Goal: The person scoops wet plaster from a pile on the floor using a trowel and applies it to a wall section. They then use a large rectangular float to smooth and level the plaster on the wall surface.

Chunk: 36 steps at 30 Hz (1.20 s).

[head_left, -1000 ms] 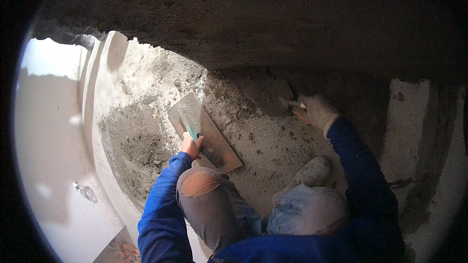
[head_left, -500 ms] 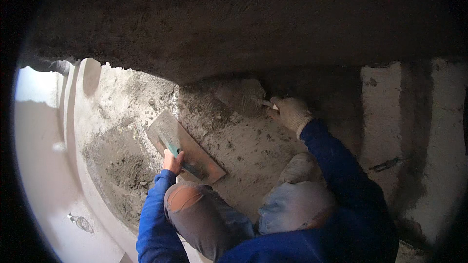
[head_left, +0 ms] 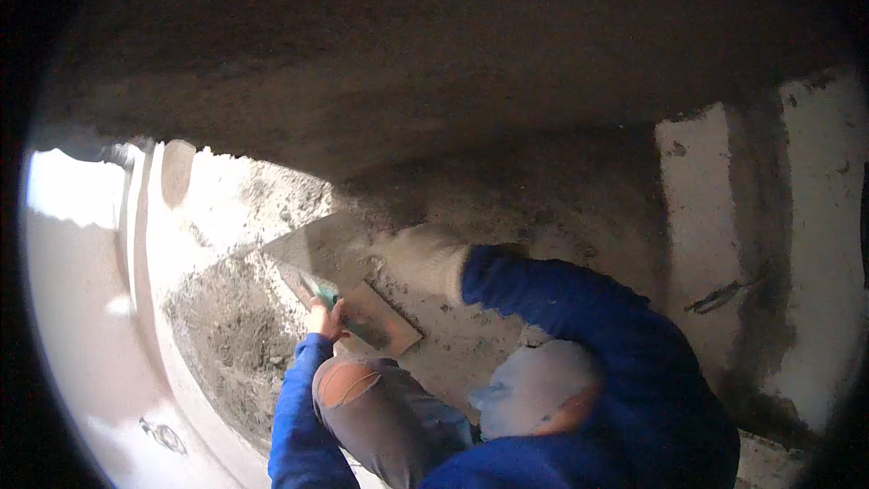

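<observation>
My left hand (head_left: 328,319) is closed round the green handle of a rectangular plastering trowel (head_left: 385,317), whose flat plate slants low over the mortar-covered floor. Blurred by motion, my right hand (head_left: 421,258) wears a pale knitted glove and grips a trowel (head_left: 330,240). That trowel's grey blade lies across the far end of the plate, hiding part of it. The right hand's fingers and the handle in them hardly show. Wet grey mortar (head_left: 240,317) lies heaped to the left of the plate.
A dark, rough wall surface (head_left: 434,54) spans the far side. Pale strips (head_left: 697,190) alternate with dark bands on the right, where a thin dark tool (head_left: 717,297) lies. My bent knee (head_left: 348,382) is close to the left hand. A wire coil (head_left: 163,435) lies lower left.
My right hand has swung left and nearer with its trowel, from the dark wall's foot to the plate. My left hand and its plastering trowel have hardly moved. The view has tilted slightly.
</observation>
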Motion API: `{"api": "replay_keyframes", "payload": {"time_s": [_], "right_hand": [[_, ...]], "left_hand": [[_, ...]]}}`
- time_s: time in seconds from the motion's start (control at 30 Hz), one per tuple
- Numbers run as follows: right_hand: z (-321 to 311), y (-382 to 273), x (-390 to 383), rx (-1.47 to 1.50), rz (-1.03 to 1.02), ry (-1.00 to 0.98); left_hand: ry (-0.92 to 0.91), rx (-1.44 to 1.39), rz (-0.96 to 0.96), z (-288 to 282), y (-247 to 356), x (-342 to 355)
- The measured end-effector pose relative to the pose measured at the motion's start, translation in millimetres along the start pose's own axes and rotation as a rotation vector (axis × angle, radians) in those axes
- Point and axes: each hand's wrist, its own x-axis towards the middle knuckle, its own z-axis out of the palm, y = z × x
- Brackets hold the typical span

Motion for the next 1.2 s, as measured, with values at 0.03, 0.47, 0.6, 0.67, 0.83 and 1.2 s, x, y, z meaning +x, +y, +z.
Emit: {"api": "replay_keyframes", "payload": {"time_s": [0.03,0.47,0.6,0.67,0.83,1.2], "right_hand": [[0.1,17.2,-17.5,0.092,-0.025,0.090],[47.8,132.2,-200.8,0.220,0.647,0.089],[17.5,150.5,-203.3,0.098,0.550,0.072],[-11.8,160.7,-197.1,0.246,0.662,-0.151],[-62.9,144.4,-190.8,-0.250,0.735,-0.158],[-132.9,151.2,-142.5,-0.379,0.706,-0.187]], "left_hand": [[0.087,-0.036,0.007,4.4,-0.7,-0.8],[-0.254,-0.578,-0.312,-15.5,21.6,-3.4],[-0.224,-0.481,-0.290,-24.0,37.4,-8.2],[-0.213,-0.631,-0.331,-25.7,44.5,-13.3],[-0.123,-0.535,-0.209,-33.8,63.6,-23.8],[-0.063,-0.393,-0.109,-41.9,79.4,-30.9]]}}
